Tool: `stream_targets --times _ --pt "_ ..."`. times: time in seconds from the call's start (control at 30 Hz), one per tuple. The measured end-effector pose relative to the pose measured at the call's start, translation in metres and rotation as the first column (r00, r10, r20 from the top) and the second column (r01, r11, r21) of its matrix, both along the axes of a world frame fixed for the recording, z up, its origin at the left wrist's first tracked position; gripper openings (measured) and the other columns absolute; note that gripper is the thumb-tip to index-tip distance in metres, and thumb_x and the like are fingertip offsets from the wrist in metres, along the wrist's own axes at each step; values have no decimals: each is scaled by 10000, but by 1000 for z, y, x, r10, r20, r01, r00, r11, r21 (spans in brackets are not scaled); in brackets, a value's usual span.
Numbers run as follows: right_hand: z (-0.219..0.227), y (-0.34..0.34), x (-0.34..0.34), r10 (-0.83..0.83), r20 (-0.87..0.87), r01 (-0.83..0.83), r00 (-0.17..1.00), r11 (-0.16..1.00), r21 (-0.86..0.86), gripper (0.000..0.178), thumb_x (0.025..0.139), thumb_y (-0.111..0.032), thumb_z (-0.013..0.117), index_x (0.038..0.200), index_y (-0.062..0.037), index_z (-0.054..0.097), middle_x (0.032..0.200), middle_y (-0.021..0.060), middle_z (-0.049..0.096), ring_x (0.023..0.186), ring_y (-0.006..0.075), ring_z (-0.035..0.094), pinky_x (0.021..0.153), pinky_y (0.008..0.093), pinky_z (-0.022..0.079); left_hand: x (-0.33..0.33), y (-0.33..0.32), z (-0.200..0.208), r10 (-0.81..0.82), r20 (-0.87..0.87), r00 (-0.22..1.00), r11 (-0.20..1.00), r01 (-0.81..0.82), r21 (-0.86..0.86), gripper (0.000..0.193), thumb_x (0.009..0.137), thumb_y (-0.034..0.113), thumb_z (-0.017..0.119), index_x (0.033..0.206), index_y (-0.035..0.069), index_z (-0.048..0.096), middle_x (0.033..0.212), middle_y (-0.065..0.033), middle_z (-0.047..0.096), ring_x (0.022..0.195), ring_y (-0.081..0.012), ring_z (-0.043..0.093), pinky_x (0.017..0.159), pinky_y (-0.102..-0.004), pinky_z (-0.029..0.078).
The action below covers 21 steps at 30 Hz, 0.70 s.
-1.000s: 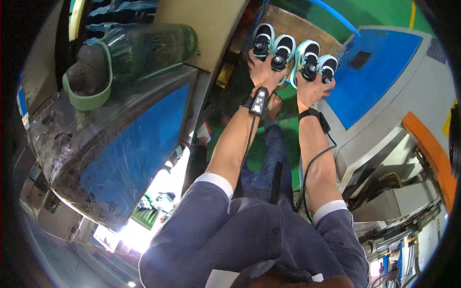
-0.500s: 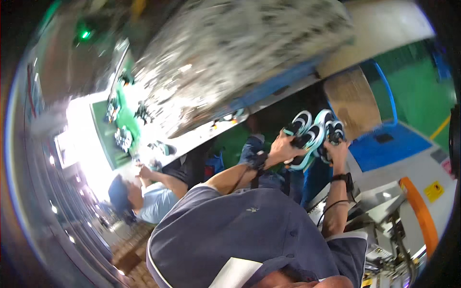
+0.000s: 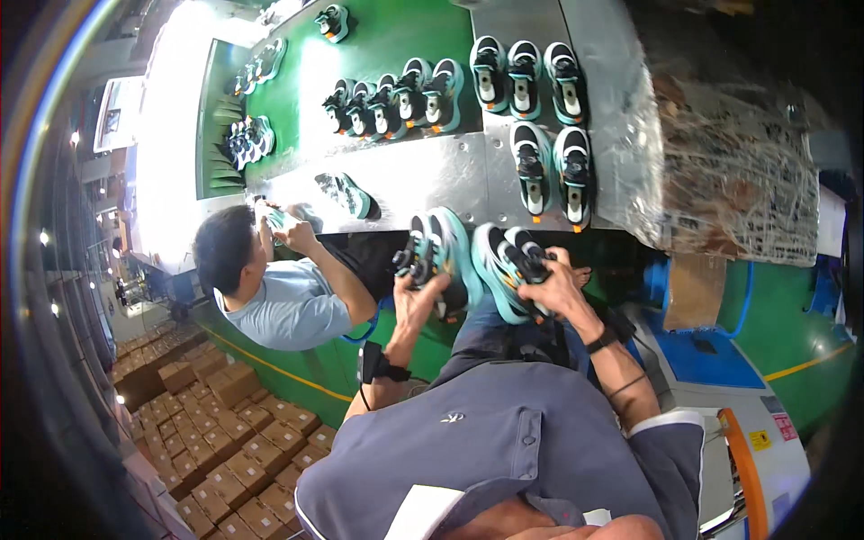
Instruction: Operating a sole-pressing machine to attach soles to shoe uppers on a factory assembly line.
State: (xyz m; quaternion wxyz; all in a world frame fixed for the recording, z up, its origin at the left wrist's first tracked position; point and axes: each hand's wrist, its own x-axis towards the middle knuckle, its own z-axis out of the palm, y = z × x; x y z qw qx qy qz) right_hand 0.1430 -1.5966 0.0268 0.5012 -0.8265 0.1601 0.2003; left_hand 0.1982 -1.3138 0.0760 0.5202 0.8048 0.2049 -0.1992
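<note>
My left hand (image 3: 419, 304) is closed around a pair of black, white and mint-green sneakers (image 3: 457, 254), thumb and fingers at their near end. My right hand (image 3: 560, 286) grips a second pair of sneakers (image 3: 495, 268) of the same colours, tilted toward the first. Both pairs are in the air before my body, at the near edge of a metal table (image 3: 405, 184). Just beyond them, several matching sneakers (image 3: 531, 171) stand in two rows on the table's right part. Fingers under the held shoes are partly hidden.
A row of sneakers (image 3: 387, 108) stands on a green conveyor surface (image 3: 378, 45). At my left a co-worker (image 3: 283, 301) handles a shoe by the table. Plastic-wrapped goods (image 3: 738, 171) lie at the right, beside a machine (image 3: 747, 432). Cardboard boxes (image 3: 243, 472) fill the floor at lower left.
My view has turned toward the table and sharpened. My hands, earlier close together at the right with the sneakers, are now further left and apart, one pair in each.
</note>
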Motion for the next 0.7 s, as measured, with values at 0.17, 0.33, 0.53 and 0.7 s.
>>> stream_targets --times 0.17,0.33,0.53,0.7 --pt "9 53 111 -54 90 59 994 997 -51 600 567 -376 745 1031 -1 680 1232 188 466 1114 372 538 940 404 472 77 44 -24 -1 88 996 986 -14 165 469 646 341 805 964 12 704 971 -104 614 814 -210 615 749 -327 502" --pt "13 86 182 -109 6 103 994 917 -386 534 627 -377 743 997 3 677 1267 192 401 1067 428 518 874 474 499 138 37 -45 -40 91 995 881 -8 473 670 605 511 766 1065 30 689 1224 -243 471 1047 -378 583 889 -436 479" --pt "1 123 177 -102 99 138 990 862 -488 601 703 -271 806 1182 -59 511 1454 271 216 1149 578 415 862 629 459 140 -15 -86 -163 38 986 797 109 595 825 637 588 756 1199 2 610 1250 -324 410 1180 -473 457 964 -494 423" --pt "-9 78 147 114 335 51 935 893 -447 700 720 -198 774 1332 -74 457 1447 309 222 1151 512 473 930 510 463 130 6 -94 -797 20 604 347 430 833 486 698 221 721 1116 458 645 1201 -213 518 1069 -407 509 860 -545 445"
